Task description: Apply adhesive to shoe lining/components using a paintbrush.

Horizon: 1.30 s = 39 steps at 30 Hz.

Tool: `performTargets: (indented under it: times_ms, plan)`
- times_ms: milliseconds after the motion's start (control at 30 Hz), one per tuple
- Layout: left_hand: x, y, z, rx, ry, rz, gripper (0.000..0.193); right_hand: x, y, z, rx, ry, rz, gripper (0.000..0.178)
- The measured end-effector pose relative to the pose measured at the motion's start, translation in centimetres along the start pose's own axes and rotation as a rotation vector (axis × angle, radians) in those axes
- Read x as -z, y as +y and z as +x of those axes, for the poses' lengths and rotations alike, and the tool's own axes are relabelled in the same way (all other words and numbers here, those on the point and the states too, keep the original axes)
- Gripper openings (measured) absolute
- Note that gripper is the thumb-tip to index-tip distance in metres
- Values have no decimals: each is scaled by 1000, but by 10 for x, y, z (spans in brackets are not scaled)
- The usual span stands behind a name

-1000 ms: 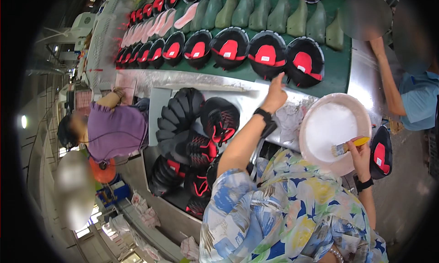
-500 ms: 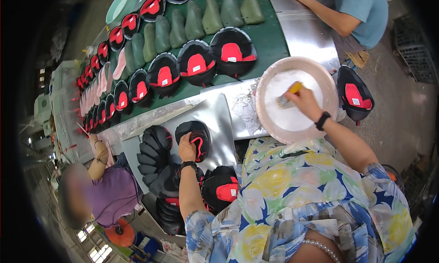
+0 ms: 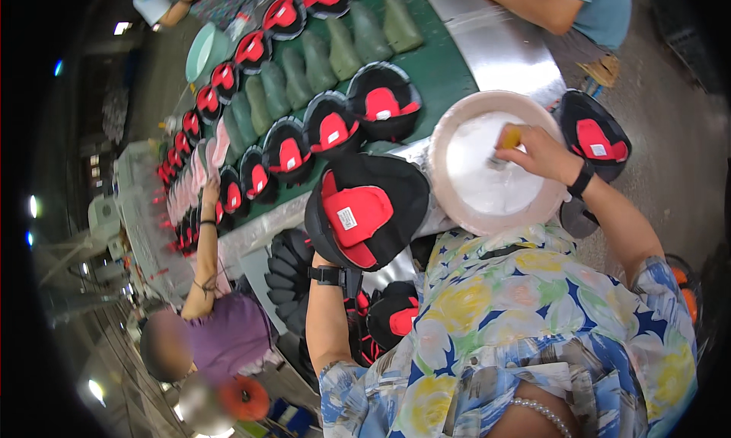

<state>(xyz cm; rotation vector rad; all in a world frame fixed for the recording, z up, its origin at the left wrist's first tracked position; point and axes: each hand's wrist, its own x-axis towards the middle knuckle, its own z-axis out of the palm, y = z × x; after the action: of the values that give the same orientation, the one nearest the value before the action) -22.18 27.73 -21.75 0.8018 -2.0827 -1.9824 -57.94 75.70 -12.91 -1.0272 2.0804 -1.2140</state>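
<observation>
My left hand point(image 3: 324, 260) holds up a black shoe upper point(image 3: 407, 202) with a red inner part and a white label. Most of that hand is hidden behind the upper. My right hand point(image 3: 542, 153) grips a brush by its yellow handle point(image 3: 510, 138). The bristles are down in the white liquid point(image 3: 476, 187) of a pale pink basin point(image 3: 449, 137). Beyond the basin, on the right, rests another black and red upper point(image 3: 596, 139).
More uppers point(image 3: 289, 155) stand in rows on a green table point(image 3: 449, 53), with green shoe lasts point(image 3: 340, 51) between the rows. Stacked black uppers point(image 3: 289, 274) lie beside my left forearm. A co-worker in purple point(image 3: 232, 335) reaches toward the rows; another in blue point(image 3: 590, 11) sits far right.
My left hand has lifted an upper off the metal sheet and brought it up toward the basin. My right hand, with the brush, has shifted a little rightward within the basin.
</observation>
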Motion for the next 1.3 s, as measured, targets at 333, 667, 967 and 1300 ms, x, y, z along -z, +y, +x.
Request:
performTargets:
  times_ms: [333, 667, 967, 1300]
  plan:
    - [-123, 39, 65, 12, -367, -39, 48, 31, -39, 12, 108, 338, -91, 33]
    - [-208, 50, 54, 90, -468, -73, 48, -17, -27, -15, -331, 523, 333, 45]
    - [-233, 72, 66, 141, -530, -155, 48, -33, -48, -26, -353, 359, 556, 34]
    - [-206, 119, 72, 148, -564, -246, 49, 17, -46, -25, 72, 430, 403, 21]
